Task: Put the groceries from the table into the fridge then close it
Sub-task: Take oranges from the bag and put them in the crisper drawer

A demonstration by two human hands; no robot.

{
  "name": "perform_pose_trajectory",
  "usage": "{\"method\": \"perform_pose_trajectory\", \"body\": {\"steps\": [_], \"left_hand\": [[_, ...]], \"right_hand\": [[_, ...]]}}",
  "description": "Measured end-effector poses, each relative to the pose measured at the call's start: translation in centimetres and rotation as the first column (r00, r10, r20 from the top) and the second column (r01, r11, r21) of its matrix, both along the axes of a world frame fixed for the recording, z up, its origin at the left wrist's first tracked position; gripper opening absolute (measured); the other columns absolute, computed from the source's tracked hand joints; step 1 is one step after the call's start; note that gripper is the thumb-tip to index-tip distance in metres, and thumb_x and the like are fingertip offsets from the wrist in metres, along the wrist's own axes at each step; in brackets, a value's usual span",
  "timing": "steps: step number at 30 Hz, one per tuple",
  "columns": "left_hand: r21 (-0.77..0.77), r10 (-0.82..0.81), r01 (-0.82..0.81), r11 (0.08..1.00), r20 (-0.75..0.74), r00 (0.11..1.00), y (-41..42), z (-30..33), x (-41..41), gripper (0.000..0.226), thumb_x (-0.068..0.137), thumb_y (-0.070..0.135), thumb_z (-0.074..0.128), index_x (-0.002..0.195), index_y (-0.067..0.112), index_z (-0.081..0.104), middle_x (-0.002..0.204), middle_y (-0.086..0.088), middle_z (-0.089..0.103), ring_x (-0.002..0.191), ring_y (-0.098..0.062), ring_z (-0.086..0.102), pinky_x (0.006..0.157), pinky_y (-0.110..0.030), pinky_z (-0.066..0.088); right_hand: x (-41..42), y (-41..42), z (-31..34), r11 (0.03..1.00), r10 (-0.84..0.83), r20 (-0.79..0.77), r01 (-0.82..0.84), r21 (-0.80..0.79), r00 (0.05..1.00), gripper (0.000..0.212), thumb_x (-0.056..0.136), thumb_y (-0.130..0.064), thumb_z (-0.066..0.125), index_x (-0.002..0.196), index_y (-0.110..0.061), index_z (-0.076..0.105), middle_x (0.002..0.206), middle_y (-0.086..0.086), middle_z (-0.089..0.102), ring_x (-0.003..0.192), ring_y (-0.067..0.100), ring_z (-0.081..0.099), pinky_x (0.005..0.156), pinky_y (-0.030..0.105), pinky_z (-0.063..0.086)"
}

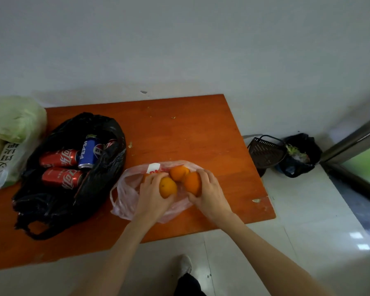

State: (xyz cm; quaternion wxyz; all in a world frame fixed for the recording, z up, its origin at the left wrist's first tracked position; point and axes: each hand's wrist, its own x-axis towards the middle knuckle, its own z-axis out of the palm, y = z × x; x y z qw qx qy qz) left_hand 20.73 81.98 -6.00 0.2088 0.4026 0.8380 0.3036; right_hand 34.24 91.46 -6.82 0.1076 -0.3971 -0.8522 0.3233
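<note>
On the orange table point(179, 133) lies a thin pink plastic bag point(124, 195) with oranges. My left hand point(152, 195) grips one orange point(168, 187) over the bag. My right hand point(209, 193) grips another orange point(193, 183). A third orange point(177, 173) lies behind them, touching both. To the left an open black bag point(98, 189) holds red cola cans point(60, 159) and a blue Pepsi can point(90, 151). A cabbage in a clear bag point(13, 122) sits at the far left. The fridge is not in view.
A dark dustpan point(265, 153) and a black-lined bin point(299, 154) stand on the tiled floor right of the table. A metal door frame point(355, 137) runs along the far right. My shoe point(185, 264) is near the table's front edge.
</note>
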Motion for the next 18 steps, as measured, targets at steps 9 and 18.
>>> {"method": "perform_pose_trajectory", "body": {"steps": [9,18], "left_hand": [[0.208,-0.324,0.31,0.928,0.035,0.946,-2.9,2.7,4.4,0.054,0.074,0.026,0.074,0.119,0.026,0.045,0.115,0.008,0.047,0.105,-0.005,0.044,0.088,-0.022,0.038],[0.171,-0.603,0.585,0.793,0.081,0.794,-7.6,4.1,13.2,0.062,0.071,0.029,0.077,0.121,0.025,0.041,0.117,0.003,0.047,0.107,-0.016,0.05,0.085,-0.03,0.045]], "right_hand": [[8.0,-6.7,4.2,0.924,-0.37,-0.086,0.376,0.07,0.925,0.072,0.081,-0.033,0.069,0.14,-0.02,0.03,0.143,0.005,0.03,0.127,0.023,0.037,0.098,0.029,0.036],[18.8,-16.9,6.5,0.719,-0.667,-0.149,0.683,0.13,0.73,0.071,0.077,-0.029,0.073,0.138,-0.02,0.036,0.137,0.005,0.032,0.117,0.022,0.043,0.088,0.022,0.039]]}}
